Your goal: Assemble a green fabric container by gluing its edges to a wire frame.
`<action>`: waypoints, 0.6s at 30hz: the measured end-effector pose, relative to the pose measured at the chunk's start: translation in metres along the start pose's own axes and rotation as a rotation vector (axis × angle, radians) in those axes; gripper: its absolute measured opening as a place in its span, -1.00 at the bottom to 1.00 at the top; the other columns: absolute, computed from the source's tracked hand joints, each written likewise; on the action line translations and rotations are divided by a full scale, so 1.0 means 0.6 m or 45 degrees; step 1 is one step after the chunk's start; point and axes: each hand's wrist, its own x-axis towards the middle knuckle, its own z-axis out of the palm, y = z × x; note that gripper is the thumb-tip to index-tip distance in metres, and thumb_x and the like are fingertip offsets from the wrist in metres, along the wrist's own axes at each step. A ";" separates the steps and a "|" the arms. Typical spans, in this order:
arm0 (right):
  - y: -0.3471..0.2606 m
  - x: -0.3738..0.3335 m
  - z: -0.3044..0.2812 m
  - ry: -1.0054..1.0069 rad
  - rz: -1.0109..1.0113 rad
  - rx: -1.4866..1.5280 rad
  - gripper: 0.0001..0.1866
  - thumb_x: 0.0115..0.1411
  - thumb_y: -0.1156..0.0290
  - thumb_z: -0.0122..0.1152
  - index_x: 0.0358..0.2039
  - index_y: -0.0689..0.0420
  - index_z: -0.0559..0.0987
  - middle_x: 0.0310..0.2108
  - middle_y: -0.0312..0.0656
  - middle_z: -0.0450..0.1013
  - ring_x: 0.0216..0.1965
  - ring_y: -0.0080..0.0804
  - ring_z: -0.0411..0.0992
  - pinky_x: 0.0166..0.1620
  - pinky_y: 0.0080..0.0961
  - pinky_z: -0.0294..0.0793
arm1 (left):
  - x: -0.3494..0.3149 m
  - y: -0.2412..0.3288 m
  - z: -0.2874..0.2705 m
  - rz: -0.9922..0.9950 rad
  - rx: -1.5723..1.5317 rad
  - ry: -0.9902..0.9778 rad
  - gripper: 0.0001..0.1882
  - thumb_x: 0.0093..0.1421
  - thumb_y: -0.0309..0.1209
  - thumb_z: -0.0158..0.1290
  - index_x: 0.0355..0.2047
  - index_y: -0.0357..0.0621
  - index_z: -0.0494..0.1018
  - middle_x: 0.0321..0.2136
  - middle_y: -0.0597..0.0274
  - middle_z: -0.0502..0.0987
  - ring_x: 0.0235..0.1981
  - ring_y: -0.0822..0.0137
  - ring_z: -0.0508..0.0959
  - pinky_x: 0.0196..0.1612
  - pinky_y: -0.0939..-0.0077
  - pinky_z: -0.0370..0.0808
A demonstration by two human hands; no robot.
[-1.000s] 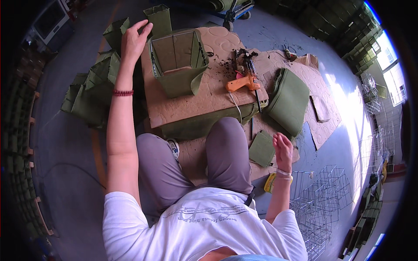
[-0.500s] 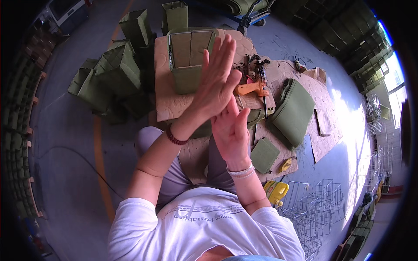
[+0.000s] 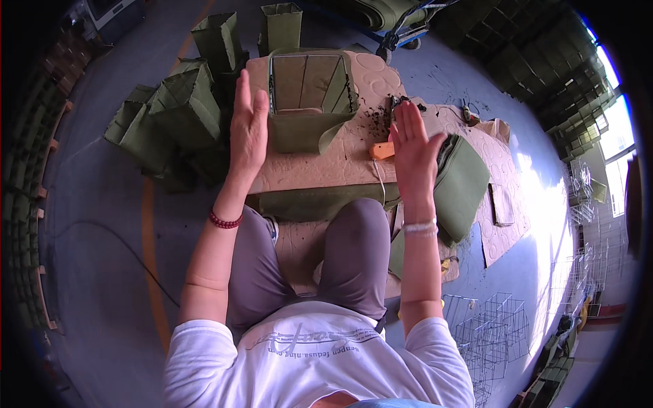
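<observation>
Both hands are raised over the work surface, apart and holding nothing. My left hand (image 3: 249, 136), fingers stretched upward, is beside the left edge of a green fabric box with a wire frame (image 3: 306, 129). My right hand (image 3: 415, 153) is also stretched out, its thumb spread, in front of an orange-handled tool (image 3: 382, 150) that it partly hides. Just right of that hand lies a folded stack of green felt-like fabric (image 3: 464, 187). The box stands on a tan cardboard-covered work surface (image 3: 326, 170), with a loose flap at its right front corner.
Several tall green fabric boxes (image 3: 183, 102) stand on the floor to the left. Dark scraps (image 3: 381, 112) lie near the orange tool. Wire frames (image 3: 493, 333) are at the lower right. A blue cart (image 3: 401, 34) with rolled green fabric is at the back.
My hands, together with palms touching half a second ago, have come apart: the left moved left, the right moved right. The green box is now in fuller view.
</observation>
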 end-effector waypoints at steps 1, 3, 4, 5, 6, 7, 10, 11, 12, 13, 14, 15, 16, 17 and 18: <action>0.030 0.033 -0.015 -0.036 0.077 -0.060 -0.07 0.35 -0.33 -0.52 0.41 0.23 -0.02 0.46 -0.06 -0.12 0.47 -0.23 -0.18 0.44 -0.27 -0.18 | -0.003 -0.020 0.001 -0.216 -0.094 0.046 -0.07 0.38 0.19 -0.29 0.38 -0.44 -0.14 0.39 -0.23 -0.05 0.44 0.06 -0.06 0.42 0.35 -0.07; 0.078 0.054 -0.034 -0.081 0.193 -0.113 -0.14 0.39 -0.25 -0.54 0.41 0.25 -0.01 0.46 -0.05 -0.14 0.47 -0.23 -0.19 0.44 -0.27 -0.19 | -0.027 -0.049 0.027 -0.251 -0.124 -0.044 -0.08 0.38 0.19 -0.28 0.38 -0.44 -0.14 0.39 -0.24 -0.04 0.44 0.06 -0.05 0.41 0.37 -0.07; 0.096 0.058 -0.018 -0.103 0.236 -0.132 -0.17 0.42 -0.20 -0.55 0.40 0.25 -0.01 0.46 -0.06 -0.15 0.47 -0.23 -0.19 0.44 -0.26 -0.20 | -0.035 -0.054 0.031 -0.296 -0.177 -0.116 -0.08 0.38 0.18 -0.28 0.38 -0.43 -0.14 0.39 -0.25 -0.04 0.43 0.07 -0.03 0.41 0.38 -0.06; 0.106 0.050 -0.005 -0.129 0.211 -0.190 -0.22 0.44 -0.14 -0.56 0.40 0.26 -0.02 0.46 -0.07 -0.15 0.47 -0.22 -0.20 0.45 -0.25 -0.19 | -0.037 -0.060 0.027 -0.310 -0.282 -0.167 -0.08 0.38 0.19 -0.27 0.37 -0.45 -0.12 0.38 -0.25 -0.03 0.43 0.09 -0.03 0.40 0.38 -0.07; 0.115 0.043 0.006 -0.167 0.199 -0.140 -0.23 0.45 -0.12 -0.55 0.41 0.26 -0.04 0.46 -0.06 -0.15 0.47 -0.23 -0.21 0.45 -0.24 -0.19 | -0.035 -0.066 0.022 -0.312 -0.279 -0.152 -0.08 0.38 0.19 -0.27 0.37 -0.45 -0.12 0.38 -0.25 -0.03 0.43 0.09 -0.03 0.40 0.38 -0.07; 0.118 0.033 0.010 -0.183 0.186 -0.172 -0.24 0.45 -0.11 -0.54 0.41 0.26 -0.05 0.46 -0.05 -0.16 0.47 -0.23 -0.22 0.45 -0.23 -0.18 | -0.032 -0.072 0.019 -0.347 -0.301 -0.215 -0.08 0.38 0.19 -0.28 0.37 -0.45 -0.11 0.38 -0.24 0.01 0.42 0.10 0.00 0.40 0.39 -0.06; 0.129 0.008 0.023 -0.221 0.178 -0.213 -0.24 0.46 -0.09 -0.53 0.41 0.26 -0.10 0.46 -0.03 -0.19 0.48 -0.25 -0.24 0.46 -0.25 -0.20 | -0.029 -0.096 0.025 -0.425 -0.374 -0.237 -0.11 0.40 0.18 -0.31 0.36 -0.45 -0.06 0.35 -0.19 0.10 0.39 0.15 0.07 0.38 0.42 0.00; 0.133 0.001 0.031 -0.215 0.155 -0.254 -0.25 0.46 -0.08 -0.52 0.42 0.26 -0.12 0.46 -0.05 -0.20 0.48 -0.26 -0.26 0.46 -0.27 -0.21 | -0.029 -0.106 0.029 -0.465 -0.420 -0.201 -0.13 0.41 0.17 -0.33 0.35 -0.46 -0.01 0.33 -0.13 0.16 0.37 0.19 0.13 0.36 0.44 0.04; 0.135 -0.009 0.039 -0.200 0.137 -0.298 -0.25 0.47 -0.08 -0.51 0.42 0.26 -0.13 0.47 -0.06 -0.21 0.48 -0.27 -0.27 0.47 -0.29 -0.22 | -0.024 -0.103 0.030 -0.475 -0.428 -0.203 -0.13 0.41 0.17 -0.33 0.35 -0.46 -0.01 0.33 -0.13 0.16 0.37 0.19 0.13 0.36 0.44 0.04; 0.139 -0.017 0.045 -0.197 0.147 -0.307 -0.25 0.47 -0.08 -0.51 0.42 0.26 -0.13 0.47 -0.06 -0.21 0.48 -0.27 -0.27 0.47 -0.29 -0.22 | -0.018 -0.101 0.028 -0.533 -0.438 -0.187 -0.18 0.42 0.16 -0.35 0.32 -0.40 0.08 0.16 0.06 0.29 0.23 0.33 0.23 0.29 0.49 0.13; 0.144 -0.024 0.049 -0.202 0.145 -0.298 -0.27 0.47 -0.04 -0.47 0.42 0.25 -0.14 0.47 -0.08 -0.23 0.48 -0.28 -0.27 0.47 -0.30 -0.24 | -0.008 -0.099 0.027 -0.592 -0.449 -0.171 -0.22 0.43 0.15 -0.36 0.30 -0.34 0.16 -0.02 0.26 0.42 0.10 0.46 0.33 0.22 0.54 0.22; 0.146 -0.030 0.058 -0.220 0.143 -0.282 -0.28 0.48 -0.01 -0.42 0.43 0.23 -0.16 0.47 -0.10 -0.25 0.48 -0.29 -0.28 0.47 -0.31 -0.25 | 0.005 -0.109 0.004 -0.650 -0.579 -0.262 -0.21 0.42 0.18 -0.38 0.29 -0.33 0.18 -0.33 0.44 0.25 -0.29 0.56 0.26 -0.12 0.69 0.27; 0.144 -0.036 0.064 -0.238 0.142 -0.266 -0.29 0.48 0.02 -0.38 0.43 0.22 -0.17 0.48 -0.11 -0.26 0.48 -0.30 -0.29 0.46 -0.33 -0.27 | 0.011 -0.112 0.017 -0.595 -0.776 -0.054 -0.22 0.42 0.20 -0.39 0.24 -0.29 0.28 -0.42 0.49 0.23 -0.40 0.60 0.20 -0.24 0.75 0.22; 0.136 -0.041 0.069 -0.258 0.093 -0.316 -0.30 0.48 0.08 -0.30 0.43 0.22 -0.17 0.48 -0.10 -0.24 0.48 -0.32 -0.27 0.45 -0.35 -0.29 | 0.009 -0.114 0.009 -0.578 -0.632 0.037 -0.28 0.43 0.14 -0.33 0.23 -0.26 0.32 -0.33 0.45 0.36 -0.32 0.59 0.32 -0.17 0.72 0.29; 0.121 -0.043 0.073 -0.260 0.101 -0.326 -0.30 0.48 0.08 -0.30 0.43 0.22 -0.17 0.48 -0.10 -0.24 0.48 -0.32 -0.27 0.45 -0.35 -0.29 | 0.009 -0.114 0.005 -0.560 -0.496 0.118 -0.35 0.44 0.09 -0.27 0.21 -0.22 0.36 -0.23 0.42 0.50 -0.23 0.57 0.44 -0.10 0.70 0.36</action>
